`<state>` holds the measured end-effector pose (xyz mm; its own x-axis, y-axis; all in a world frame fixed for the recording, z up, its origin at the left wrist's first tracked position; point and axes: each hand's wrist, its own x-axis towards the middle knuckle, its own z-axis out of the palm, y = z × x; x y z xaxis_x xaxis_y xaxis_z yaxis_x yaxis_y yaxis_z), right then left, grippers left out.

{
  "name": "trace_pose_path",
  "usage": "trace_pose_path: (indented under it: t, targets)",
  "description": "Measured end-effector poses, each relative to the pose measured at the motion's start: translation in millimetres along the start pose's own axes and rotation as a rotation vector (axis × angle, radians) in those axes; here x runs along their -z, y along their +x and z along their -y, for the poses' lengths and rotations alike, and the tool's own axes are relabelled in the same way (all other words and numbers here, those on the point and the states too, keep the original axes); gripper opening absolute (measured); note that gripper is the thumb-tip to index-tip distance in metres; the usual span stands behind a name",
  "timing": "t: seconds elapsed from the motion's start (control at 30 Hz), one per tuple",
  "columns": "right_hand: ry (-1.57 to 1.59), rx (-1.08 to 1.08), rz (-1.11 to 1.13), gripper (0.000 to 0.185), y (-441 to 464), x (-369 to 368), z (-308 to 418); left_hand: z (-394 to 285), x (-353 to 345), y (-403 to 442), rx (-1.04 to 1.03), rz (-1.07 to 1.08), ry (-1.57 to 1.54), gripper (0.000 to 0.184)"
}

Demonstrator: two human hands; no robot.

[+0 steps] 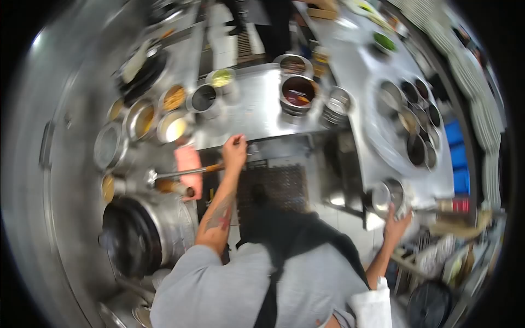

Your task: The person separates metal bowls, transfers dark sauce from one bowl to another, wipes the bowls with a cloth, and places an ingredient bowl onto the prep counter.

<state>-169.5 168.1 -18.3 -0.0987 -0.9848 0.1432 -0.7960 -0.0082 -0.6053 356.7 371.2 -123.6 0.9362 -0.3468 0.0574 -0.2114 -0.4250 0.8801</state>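
"Steel bowl (381, 199), round and shiny: where exactly?"

"At the near edge of the long silvery metal surface (353, 63) on the right, touching the right hand (397, 221). Fingers up against the near side; too blurred to tell how firmly gripped."

"And the left hand (235, 150)?"

"Hovers before the middle metal surface (251, 104), well apart from the bowl. Fingers curled inward; cannot tell whether pinching anything."

"Near that arm?"

"Long steel-shafted tool with a brown handle (170, 175), crossing over a salmon-pink cloth (187, 158)."

"Farther ahead?"

"Deep round metal pot of dark reddish-brown liquid (297, 90); just right of it, stacked small metal bowls (335, 109)."
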Motion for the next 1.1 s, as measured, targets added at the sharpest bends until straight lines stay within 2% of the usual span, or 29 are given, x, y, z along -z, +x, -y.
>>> trace_pose_path:
  t: [0.03,0.07,0.1,0.13,0.17,0.23,0.27,0.3,0.33,0.37,0.43,0.47,0.5,0.57,0.63,0.67,0.7,0.73,0.77,0.83,0.87,0.93,0.97,1.03,1.1]
  targets:
    - [-0.131,-0.019,-0.106,0.080,0,-17,-4,26,4,27,0.045,-0.108,-0.058,0.033]
    - [-0.126,-0.102,-0.014,0.074,15,-38,-63,35,19,49,0.065,-0.144,-0.047,0.033]
    - [-0.129,-0.184,0.078,0.069,29,-59,-119,41,30,75,0.268,-0.183,-0.264,0.034]
    - [0.112,-0.301,0.104,0.063,26,-52,-112,45,37,103,0.462,-0.216,-0.498,0.035]
    - [0.345,-0.426,0.104,0.058,24,-44,-103,55,41,128,0.469,-0.235,-0.516,0.035]
    - [0.042,-0.206,0.183,0.049,17,-22,-41,91,46,181,0.657,-0.146,-0.605,0.036]
    - [-0.112,-0.040,0.234,0.046,43,-30,-85,94,47,201,0.663,-0.155,-0.616,0.036]
    - [-0.063,-0.308,0.447,0.041,9,-9,40,99,43,218,0.681,-0.166,-0.615,0.034]
    - [-0.090,-0.129,0.449,0.040,12,-18,38,100,39,231,0.695,-0.178,-0.615,0.032]
    - [-0.120,0.048,0.449,0.040,17,-32,27,109,30,242,0.701,-0.178,-0.626,0.032]
    - [-0.033,0.082,0.579,0.037,14,-59,63,130,16,256,0.634,-0.332,-0.840,0.028]
    - [-0.069,0.261,0.533,0.029,-4,-70,110,104,32,246,0.637,-0.258,-0.892,0.027]
    - [0.042,0.148,0.589,0.026,-21,-79,157,106,32,248,0.637,-0.257,-0.899,0.027]
    - [0.190,0.179,0.783,0.027,-9,-127,166,113,30,254,0.689,-0.203,-0.894,0.030]
    - [0.189,0.253,0.835,0.030,-33,-145,245,94,40,243,0.667,-0.189,-0.908,0.027]
    - [0.160,0.236,0.919,0.034,-28,-171,246,75,53,235,0.647,-0.159,-0.888,0.024]
    - [0.122,0.464,0.880,0.036,-30,-194,260,65,62,230,0.629,-0.131,-0.868,0.022]
    - [0.148,0.572,0.889,0.037,-33,-213,277,66,66,232,0.603,-0.109,-0.834,0.018]
    - [0.061,0.261,1.048,0.038,-53,-190,348,60,76,232,0.599,-0.118,-0.828,0.018]
    - [0.074,0.709,0.923,0.039,-35,-265,328,39,103,225,0.479,0.012,-0.686,0.015]
    - [0.168,0.903,0.827,0.041,-31,-295,330,32,115,224,0.460,0.044,-0.715,0.012]
    - [0.144,0.671,1.010,0.049,-35,-309,374,-10,144,211,0.435,0.045,-0.630,0.011]
    - [0.143,0.714,1.032,0.053,-36,-307,396,-30,154,205,0.408,0.066,-0.573,0.010]
    - [0.193,0.667,1.110,0.058,-37,-324,421,-45,169,203,0.390,0.036,-0.448,0.011]
    - [0.294,0.541,1.224,0.062,-39,-340,440,-53,182,201,0.341,0.036,-0.277,0.013]
